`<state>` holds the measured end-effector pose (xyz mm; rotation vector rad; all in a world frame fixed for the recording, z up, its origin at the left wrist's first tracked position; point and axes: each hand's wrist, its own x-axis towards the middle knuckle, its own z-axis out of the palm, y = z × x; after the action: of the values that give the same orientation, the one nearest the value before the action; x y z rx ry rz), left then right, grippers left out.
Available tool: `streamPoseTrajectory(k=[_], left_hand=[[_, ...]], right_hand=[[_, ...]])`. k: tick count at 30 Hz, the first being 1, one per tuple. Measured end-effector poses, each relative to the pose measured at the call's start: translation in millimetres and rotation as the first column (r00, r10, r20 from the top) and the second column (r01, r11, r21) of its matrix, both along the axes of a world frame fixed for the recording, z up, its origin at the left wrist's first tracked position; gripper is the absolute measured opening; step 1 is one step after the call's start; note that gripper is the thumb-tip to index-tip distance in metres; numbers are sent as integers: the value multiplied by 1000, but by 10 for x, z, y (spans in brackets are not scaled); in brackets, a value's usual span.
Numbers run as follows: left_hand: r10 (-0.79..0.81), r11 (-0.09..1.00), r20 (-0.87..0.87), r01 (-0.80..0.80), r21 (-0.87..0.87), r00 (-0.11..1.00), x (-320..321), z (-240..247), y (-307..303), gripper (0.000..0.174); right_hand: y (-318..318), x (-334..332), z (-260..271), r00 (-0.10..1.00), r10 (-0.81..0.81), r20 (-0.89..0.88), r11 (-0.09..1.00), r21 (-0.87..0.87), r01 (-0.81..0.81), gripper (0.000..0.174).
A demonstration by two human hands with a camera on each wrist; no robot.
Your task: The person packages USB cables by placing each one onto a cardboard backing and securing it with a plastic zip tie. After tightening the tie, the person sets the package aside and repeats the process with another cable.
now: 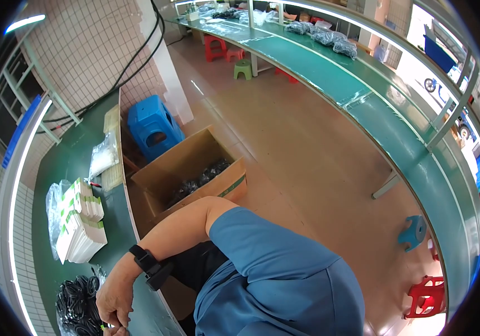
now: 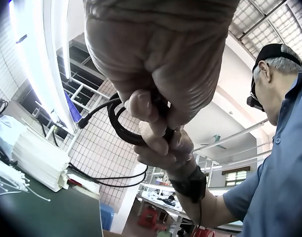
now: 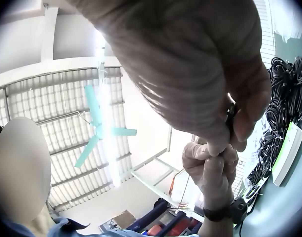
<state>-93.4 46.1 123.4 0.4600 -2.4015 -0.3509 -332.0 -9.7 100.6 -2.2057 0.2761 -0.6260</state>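
A coiled black cable [image 2: 122,129] is held up between both hands, its plug end [image 2: 83,122] sticking out to one side in the left wrist view. My left hand [image 2: 158,54] pinches the coil between thumb and fingers from above in that view. Right beside it, my right hand [image 1: 115,297] grips the same coil, fingertips close against those of the left. Only a sliver of the left hand shows at the head view's bottom edge. A pile of black cables [image 1: 77,305] lies on the green bench [image 1: 119,218] beside the hands.
Stacked white packs with green bands [image 1: 83,241] and a clear plastic bag [image 1: 104,157] sit on the bench. Thin white strips [image 2: 10,175] lie near the packs. An open carton [image 1: 189,204] with dark wrapped items and a blue stool [image 1: 153,126] stand beside the bench.
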Motion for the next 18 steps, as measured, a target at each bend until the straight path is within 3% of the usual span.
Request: streamPoseTrajectory(k=[3, 8, 11, 15, 18], left_hand=[[13, 1000, 3, -13, -6, 1000, -101, 37, 74, 11], [7, 999, 28, -6, -34, 1000, -159, 42, 179, 12], [8, 998, 36, -5, -66, 999, -152, 29, 216, 12], [-19, 999, 6, 19, -50, 1000, -139, 6, 256, 12], [-25, 982, 9, 26, -185, 1000, -118, -58, 247, 12]], right_hand=[[-48, 11, -71, 999, -50, 2, 980, -193, 50, 21], [-32, 35, -168, 1000, -11, -1, 997, -83, 11, 21], [26, 60, -162, 999, -18, 26, 945, -325, 26, 19], [124, -5, -140, 1000, 20, 24, 989, -145, -16, 18], [114, -8, -173, 996, 65, 68, 998, -25, -63, 18]])
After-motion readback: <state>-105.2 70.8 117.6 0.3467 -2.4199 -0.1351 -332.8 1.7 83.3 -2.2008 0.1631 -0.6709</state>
